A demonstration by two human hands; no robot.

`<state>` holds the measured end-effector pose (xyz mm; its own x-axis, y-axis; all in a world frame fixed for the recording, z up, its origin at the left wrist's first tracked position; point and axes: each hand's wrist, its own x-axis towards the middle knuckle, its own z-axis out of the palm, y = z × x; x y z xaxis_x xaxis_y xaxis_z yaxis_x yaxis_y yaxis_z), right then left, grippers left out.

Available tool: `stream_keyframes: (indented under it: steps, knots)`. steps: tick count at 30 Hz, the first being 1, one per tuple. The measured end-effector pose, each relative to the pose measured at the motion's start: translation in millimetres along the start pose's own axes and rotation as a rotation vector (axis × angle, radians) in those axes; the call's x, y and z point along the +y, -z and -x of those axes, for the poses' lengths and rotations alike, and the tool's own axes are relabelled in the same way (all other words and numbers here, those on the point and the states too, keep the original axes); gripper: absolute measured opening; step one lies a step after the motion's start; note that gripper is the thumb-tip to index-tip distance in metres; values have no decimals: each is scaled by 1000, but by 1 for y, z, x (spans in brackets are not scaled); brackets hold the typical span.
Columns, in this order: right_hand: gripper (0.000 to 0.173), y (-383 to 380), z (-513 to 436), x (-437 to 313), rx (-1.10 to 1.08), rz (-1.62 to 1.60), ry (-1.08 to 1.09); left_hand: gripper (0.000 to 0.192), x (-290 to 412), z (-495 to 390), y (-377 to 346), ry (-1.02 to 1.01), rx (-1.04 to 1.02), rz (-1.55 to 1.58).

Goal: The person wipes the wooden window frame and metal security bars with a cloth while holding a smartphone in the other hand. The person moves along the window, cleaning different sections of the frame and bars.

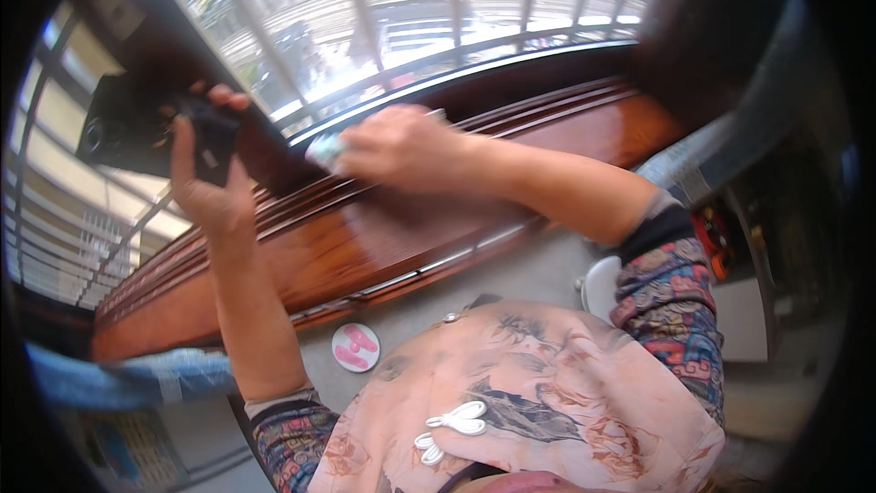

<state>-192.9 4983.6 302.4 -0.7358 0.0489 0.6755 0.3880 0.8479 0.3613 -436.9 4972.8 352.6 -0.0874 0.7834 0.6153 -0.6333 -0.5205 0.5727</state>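
Note:
My left hand (212, 181) is raised at the left and grips a dark, boxy object (130, 127); its exact kind is hard to tell. The thumb lies across its near face, and fingertips show at the far edge. In my right hand (410, 150) is a bunched, pale blue-green and white cloth (326, 150), mostly covered by the fingers. That hand is blurred and hovers over or touches the polished wooden windowsill (438, 219); contact cannot be told.
Metal window bars (452, 0) rise beyond the sill, with a bright street outside. On the grey floor (520, 267) lies a white disc with pink footprint shapes (356, 347). Blue, plastic-like coverings (130, 373) flank the window. A white rounded object (602, 287) stands by my right sleeve.

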Motion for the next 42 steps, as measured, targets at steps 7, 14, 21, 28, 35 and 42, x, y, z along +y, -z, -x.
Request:
stream_keyframes:
  steps: [7,14,21,28,35,42]
  knots:
    - [29,48,42,60,189,451,-345,44,16,10,29,-1,-82,-88]
    - [22,-30,-11,16,-59,320,35,43,8,12,27,-3,-144,-102]
    - [34,-63,-46,-12,-72,276,125,45,5,14,29,-18,-164,-91]
    - [17,22,29,16,-166,349,-300,42,15,20,42,22,-106,-131]
    - [12,25,0,24,114,403,-339,39,16,23,46,91,-68,-57]
    - [19,-17,-13,11,-45,469,-79,36,13,27,46,127,-29,-15]
